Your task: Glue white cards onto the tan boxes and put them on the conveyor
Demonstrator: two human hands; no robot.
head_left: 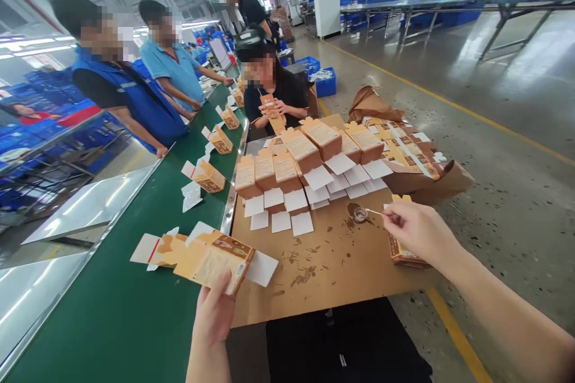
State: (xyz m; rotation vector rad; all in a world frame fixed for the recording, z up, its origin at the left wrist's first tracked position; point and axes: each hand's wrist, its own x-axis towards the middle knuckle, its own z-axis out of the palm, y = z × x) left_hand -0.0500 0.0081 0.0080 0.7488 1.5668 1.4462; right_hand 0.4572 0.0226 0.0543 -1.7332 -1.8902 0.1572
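Observation:
My left hand (216, 310) grips an open brown and cream carton (220, 260) by its lower side, above the edge between the green belt and the cardboard-covered table. White flaps stick out at both ends of the carton. Pinched in my right hand (406, 226) is a thin cotton swab (374, 212), its tip beside a small round clear dish (360, 213). Dark wet stains surround the dish on the cardboard (323, 281). Partly behind my right hand, another carton (404, 256) lies at the table's right edge.
Open cartons (287, 161) are stacked at the table's far side. More cartons (210, 177) line the green belt (130, 305). A person (283, 90) across the table holds a carton. Several people stand beyond the belt. Brown paper (422, 188) wraps flat cartons at right.

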